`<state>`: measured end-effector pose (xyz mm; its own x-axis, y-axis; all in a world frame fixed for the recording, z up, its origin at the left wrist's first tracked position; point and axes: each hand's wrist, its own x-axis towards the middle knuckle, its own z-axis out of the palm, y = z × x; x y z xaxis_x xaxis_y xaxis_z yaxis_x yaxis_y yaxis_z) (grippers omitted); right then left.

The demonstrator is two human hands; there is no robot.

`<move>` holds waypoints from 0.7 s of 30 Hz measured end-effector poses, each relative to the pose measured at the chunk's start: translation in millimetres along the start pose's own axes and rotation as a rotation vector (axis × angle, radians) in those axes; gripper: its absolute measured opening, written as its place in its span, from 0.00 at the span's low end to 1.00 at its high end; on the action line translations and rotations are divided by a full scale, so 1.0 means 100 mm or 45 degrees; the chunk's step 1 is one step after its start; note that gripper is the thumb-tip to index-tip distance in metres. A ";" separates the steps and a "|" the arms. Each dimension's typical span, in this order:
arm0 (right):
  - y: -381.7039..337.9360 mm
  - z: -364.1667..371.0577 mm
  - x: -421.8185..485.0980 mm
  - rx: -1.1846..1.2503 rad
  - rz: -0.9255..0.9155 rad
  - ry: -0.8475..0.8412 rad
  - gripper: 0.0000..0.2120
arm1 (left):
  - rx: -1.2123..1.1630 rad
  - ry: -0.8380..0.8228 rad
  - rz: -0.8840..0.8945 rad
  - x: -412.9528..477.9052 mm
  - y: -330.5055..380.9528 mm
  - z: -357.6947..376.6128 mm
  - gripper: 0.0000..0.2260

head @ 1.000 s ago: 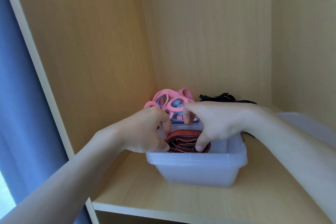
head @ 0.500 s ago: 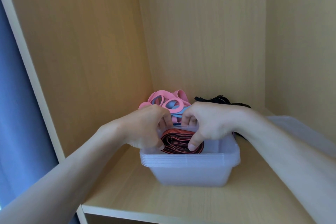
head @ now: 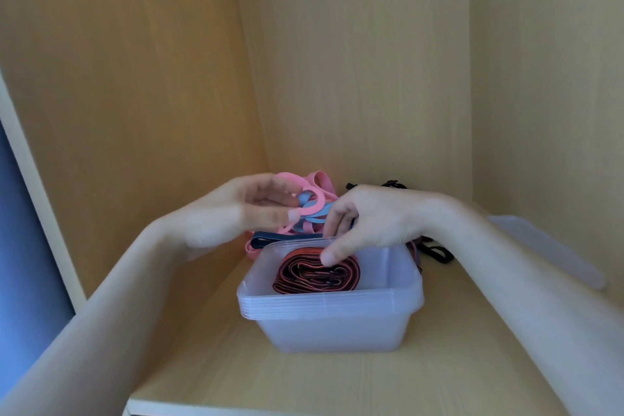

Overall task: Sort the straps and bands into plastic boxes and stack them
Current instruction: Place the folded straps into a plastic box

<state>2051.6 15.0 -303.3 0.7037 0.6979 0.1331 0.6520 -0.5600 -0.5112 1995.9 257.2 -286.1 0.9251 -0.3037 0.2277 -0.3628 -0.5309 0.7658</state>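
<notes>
Resting on the wooden shelf point(head: 337, 382) is a nested stack of translucent plastic boxes point(head: 331, 331), their rims layered closely one above another; the rims are too tightly packed to count for sure, though there are several. Only the top box holds anything: one folded red strap point(head: 304, 275), lying flat inside, nearer the far wall than the near one. It is dark red with lighter orange edges, wound into a flattened oval roll so that its layers show as concentric lines. The right hand point(head: 371, 219) reaches over the far rim, its thumb tip laid on the top of the roll, the other fingers curled down toward the rim; whether they pinch the strap or merely touch the box cannot be told. The left hand point(head: 236, 213) is blurred and hangs above the shelf to the left of the boxes, fingers loosely spread just beside the pile of pink bands point(head: 319, 208), and whether it holds one cannot be told. Behind the boxes that pile shows at least three pink loops tangled with at least one blue band point(head: 317, 214). One dark navy strap point(head: 270, 236) lies just behind the far left corner of the stack, and a tangle of black straps point(head: 435, 252) sits behind its right side. One translucent lid point(head: 547, 246) lies on the shelf to the right, apart from the boxes.
</notes>
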 end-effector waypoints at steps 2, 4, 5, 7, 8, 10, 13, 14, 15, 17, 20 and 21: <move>0.02 -0.03 0.02 0.109 -0.024 0.105 0.22 | -0.089 0.104 0.007 0.12 0.00 0.06 0.20; 0.07 -0.06 0.04 0.204 -0.034 0.242 0.20 | -0.121 0.150 -0.004 0.27 -0.01 0.12 0.18; 0.11 -0.08 0.05 0.231 -0.031 0.323 0.18 | -0.141 0.161 -0.013 0.34 -0.02 0.15 0.17; 0.23 -0.14 0.06 0.223 -0.002 0.484 0.13 | -0.133 0.203 -0.034 0.49 -0.07 0.21 0.11; 0.31 -0.17 0.05 0.175 0.032 0.545 0.11 | -0.100 0.238 -0.048 0.56 -0.11 0.24 0.08; 0.45 -0.22 0.02 0.019 0.125 0.573 0.09 | -0.069 0.327 -0.074 0.66 -0.23 0.32 0.04; 0.63 -0.25 -0.01 -0.108 0.288 0.417 0.07 | -0.242 0.440 -0.111 0.71 -0.43 0.39 0.04; 0.68 -0.24 -0.01 -0.133 0.326 0.354 0.08 | -0.280 0.458 -0.109 0.72 -0.48 0.40 0.05; 0.71 -0.24 -0.01 -0.157 0.357 0.303 0.09 | -0.295 0.470 -0.096 0.72 -0.52 0.40 0.06; 0.74 -0.22 0.01 -0.196 0.400 0.260 0.11 | -0.284 0.486 -0.052 0.71 -0.57 0.40 0.08; 0.78 -0.10 0.07 -0.211 0.399 0.336 0.14 | -0.158 0.491 -0.016 0.67 -0.62 0.42 0.08; 0.78 -0.05 0.10 -0.208 0.382 0.355 0.12 | -0.124 0.506 -0.021 0.66 -0.64 0.41 0.08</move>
<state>2111.0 -24.6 -337.4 0.9033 0.3592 0.2347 0.4277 -0.7982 -0.4243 2075.3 239.3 -344.7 0.9089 0.0438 0.4146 -0.3526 -0.4498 0.8206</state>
